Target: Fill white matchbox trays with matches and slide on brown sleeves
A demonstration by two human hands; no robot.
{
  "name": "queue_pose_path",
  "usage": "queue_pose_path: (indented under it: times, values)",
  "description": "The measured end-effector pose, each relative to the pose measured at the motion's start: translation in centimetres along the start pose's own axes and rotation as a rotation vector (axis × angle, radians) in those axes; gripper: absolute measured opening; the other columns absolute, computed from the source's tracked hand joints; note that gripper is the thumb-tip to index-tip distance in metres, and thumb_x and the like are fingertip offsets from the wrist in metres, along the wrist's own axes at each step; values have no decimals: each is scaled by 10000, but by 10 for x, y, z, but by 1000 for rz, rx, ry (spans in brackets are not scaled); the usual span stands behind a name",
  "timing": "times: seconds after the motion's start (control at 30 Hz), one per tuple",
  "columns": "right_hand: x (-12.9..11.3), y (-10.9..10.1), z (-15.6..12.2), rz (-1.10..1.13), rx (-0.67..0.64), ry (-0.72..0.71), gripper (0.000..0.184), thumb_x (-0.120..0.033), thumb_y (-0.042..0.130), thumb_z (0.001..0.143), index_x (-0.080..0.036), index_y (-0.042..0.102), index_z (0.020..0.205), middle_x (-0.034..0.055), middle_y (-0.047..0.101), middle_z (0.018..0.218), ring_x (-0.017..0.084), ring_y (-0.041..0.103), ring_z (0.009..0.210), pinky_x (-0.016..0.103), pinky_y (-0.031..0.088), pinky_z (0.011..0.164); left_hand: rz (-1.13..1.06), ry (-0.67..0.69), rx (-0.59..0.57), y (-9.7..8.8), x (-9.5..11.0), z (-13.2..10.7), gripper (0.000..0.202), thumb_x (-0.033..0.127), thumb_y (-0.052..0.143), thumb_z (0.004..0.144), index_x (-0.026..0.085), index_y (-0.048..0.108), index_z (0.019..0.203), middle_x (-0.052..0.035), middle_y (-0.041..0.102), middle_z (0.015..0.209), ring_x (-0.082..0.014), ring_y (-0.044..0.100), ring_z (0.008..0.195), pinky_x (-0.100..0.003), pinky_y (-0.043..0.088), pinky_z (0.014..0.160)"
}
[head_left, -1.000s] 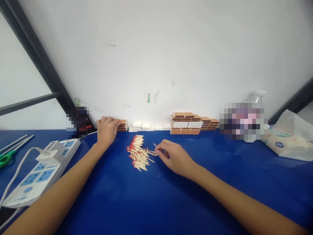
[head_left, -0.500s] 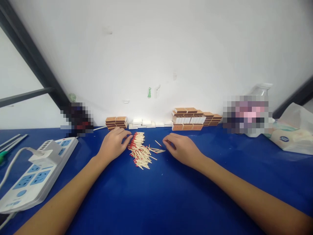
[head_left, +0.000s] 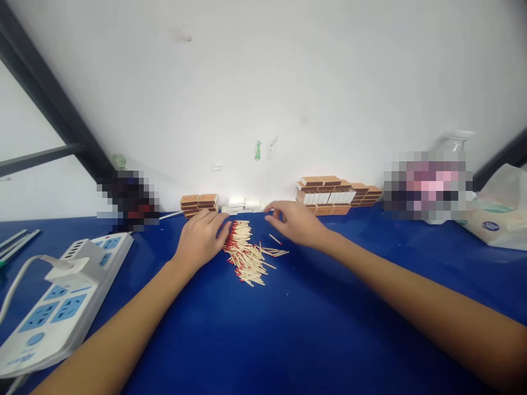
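Observation:
A pile of red-tipped matches [head_left: 247, 249] lies on the blue table, with a few strays at its right side. My left hand [head_left: 201, 236] rests at the pile's upper left, fingers curved and thumb held apart, nothing visible in it. Over the table's back part, my right hand [head_left: 297, 224] reaches toward the white matchbox trays [head_left: 236, 204]. Its thumb and forefinger are apart with no object seen between them. One loose match [head_left: 275, 239] lies below that hand. The right hand hides part of the tray row.
Brown matchboxes [head_left: 199, 204] are stacked behind my left hand. A larger matchbox stack [head_left: 329, 196] stands against the wall at right. A white power strip [head_left: 69, 302] with a plugged-in cable lies at left, and a tissue pack [head_left: 494, 219] at far right.
My right hand has moved away from me, from beside the loose match toward the trays, its thumb and forefinger parting. The left thumb has spread slightly. The view has shifted a little.

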State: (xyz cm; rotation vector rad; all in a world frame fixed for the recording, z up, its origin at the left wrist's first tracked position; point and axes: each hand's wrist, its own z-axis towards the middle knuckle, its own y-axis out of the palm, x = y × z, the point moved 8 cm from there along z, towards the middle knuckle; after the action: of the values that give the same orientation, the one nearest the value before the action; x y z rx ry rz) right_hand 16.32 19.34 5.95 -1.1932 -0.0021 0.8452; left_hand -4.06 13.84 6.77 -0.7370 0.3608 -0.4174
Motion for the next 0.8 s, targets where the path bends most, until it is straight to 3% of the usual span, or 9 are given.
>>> queue_pose_path:
  times: [0.1, 0.2, 0.33, 0.53, 0.67, 0.8]
  values:
    - [9, 19, 34, -46, 27, -5, 255, -252, 657, 968, -176, 718, 1203, 63, 721, 898, 196, 620, 829, 319, 421, 755, 14, 22, 18, -4, 3, 2, 260, 292, 542, 1033, 150, 742, 1121, -91, 771, 875, -260, 677, 814, -400, 561, 769]
    - [15, 34, 53, -71, 26, -6, 125, -224, 677, 954, -167, 745, 1041, 68, 703, 910, 193, 609, 842, 310, 411, 770, 7, 32, 33, -7, 5, 2, 271, 295, 531, 1040, 142, 743, 1114, -92, 765, 857, -256, 670, 802, -398, 564, 757]
    - [14, 27, 49, -90, 37, -21, 81, -193, 660, 960, -163, 724, 920, 67, 687, 890, 184, 589, 817, 306, 396, 750, -16, 28, 54, -11, 8, 3, 260, 293, 542, 1036, 152, 742, 1123, -89, 768, 870, -252, 670, 816, -400, 573, 779]
    - [8, 10, 29, -133, 27, -68, 97, -220, 648, 980, -170, 716, 1028, 53, 670, 900, 179, 590, 821, 299, 398, 747, -51, 75, 66, -14, 20, 4, 256, 263, 549, 1021, 155, 733, 1161, -90, 770, 910, -259, 662, 865, -398, 567, 800]
    - [9, 26, 41, -153, 4, -82, 188, -250, 684, 966, -163, 705, 1131, 64, 671, 947, 187, 594, 837, 308, 409, 766, -84, 81, 22, -11, 22, 5, 260, 265, 536, 1026, 157, 739, 1148, -104, 771, 930, -268, 656, 873, -429, 568, 842]
    - [11, 43, 54, -165, -5, -91, 116, -197, 622, 971, -155, 717, 1024, 88, 659, 977, 201, 583, 844, 325, 400, 767, -58, 130, -29, -7, 26, 4, 264, 267, 525, 1031, 157, 745, 1128, -110, 763, 919, -271, 651, 880, -434, 557, 851]
